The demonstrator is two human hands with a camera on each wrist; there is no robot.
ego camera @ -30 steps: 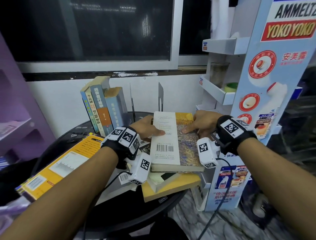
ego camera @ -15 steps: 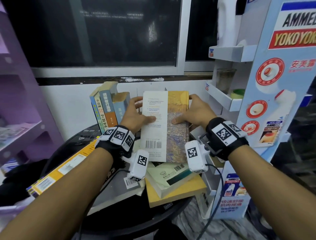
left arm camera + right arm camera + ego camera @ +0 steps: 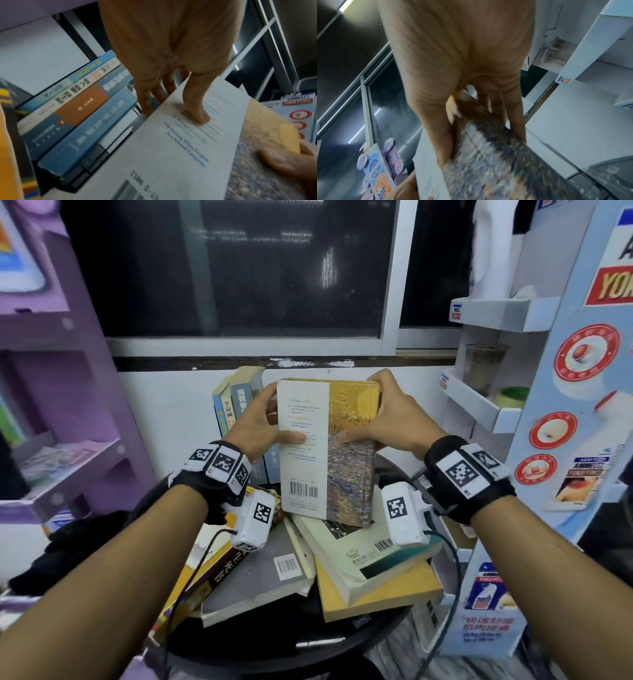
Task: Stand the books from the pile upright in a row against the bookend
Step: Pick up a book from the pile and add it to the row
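Observation:
A thick book (image 3: 325, 450) with a white and yellow-painted back cover is held upright in the air above the pile. My left hand (image 3: 260, 422) grips its left edge, thumb (image 3: 197, 108) on the cover, fingers behind. Gripping the right edge and spine is my right hand (image 3: 387, 412), whose thumb (image 3: 443, 142) lies on the cover. Behind my left hand, three books (image 3: 236, 405) stand in a row, seen too as blue and orange spines (image 3: 77, 115) in the left wrist view. The bookend is hidden behind the held book. The pile (image 3: 363, 570) lies flat on the round dark table (image 3: 308, 655).
A yellow book (image 3: 191, 587) and a grey book (image 3: 260, 580) lie left of the pile. A purple shelf unit (image 3: 61, 405) stands at the left, a white and blue display rack (image 3: 561, 440) close on the right. A white wall and dark window are behind.
Both hands have lifted the book off the pile and tipped it from flat to upright, raising it in front of the standing row. A pale green book is uncovered on the pile.

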